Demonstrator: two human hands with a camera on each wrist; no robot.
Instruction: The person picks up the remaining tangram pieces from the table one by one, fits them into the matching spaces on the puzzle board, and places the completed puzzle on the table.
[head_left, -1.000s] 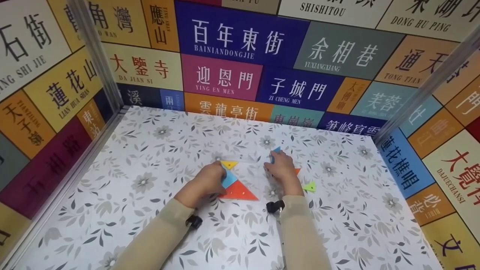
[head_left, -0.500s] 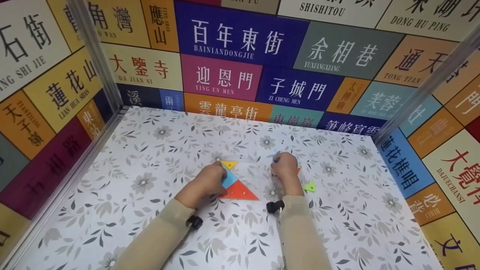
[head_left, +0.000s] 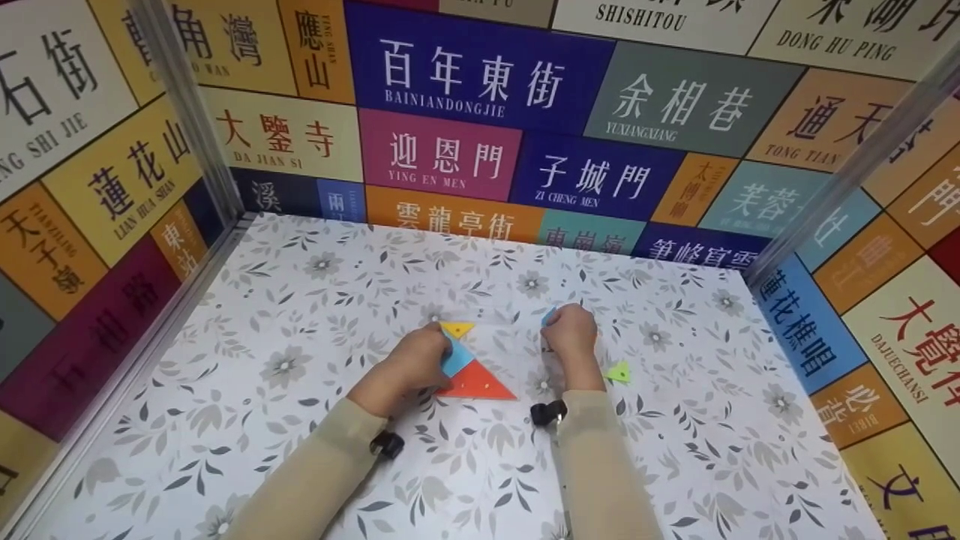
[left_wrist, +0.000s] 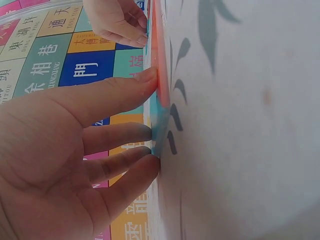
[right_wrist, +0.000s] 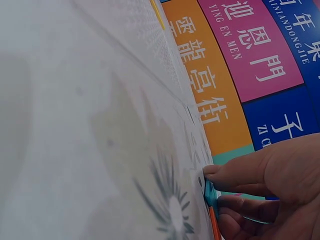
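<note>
In the head view my left hand (head_left: 412, 360) lies on a joined group of flat tangram pieces. The group is made up of a red-orange triangle (head_left: 480, 382), a light blue piece (head_left: 457, 358) and a yellow triangle (head_left: 459, 330). The left wrist view shows the thumb touching the red-orange triangle (left_wrist: 161, 80) and loosely extended fingertips at the light blue piece (left_wrist: 159, 122). To the right, my right hand (head_left: 574, 337) pinches a blue tangram piece (head_left: 549, 317) between thumb and fingers. Just below that piece, the right wrist view shows an orange piece (right_wrist: 214, 222) beside the fingers.
A small green triangle (head_left: 619, 372) lies right of my right wrist. The table (head_left: 285, 442) has a white flower-and-leaf cover. Upright panels (head_left: 480, 90) with coloured street-name signs stand along the back and both sides.
My right hand has drawn the blue piece slightly towards me, its fingers now more curled. The orange corner that showed beside that hand is hidden. My left hand stays in place.
</note>
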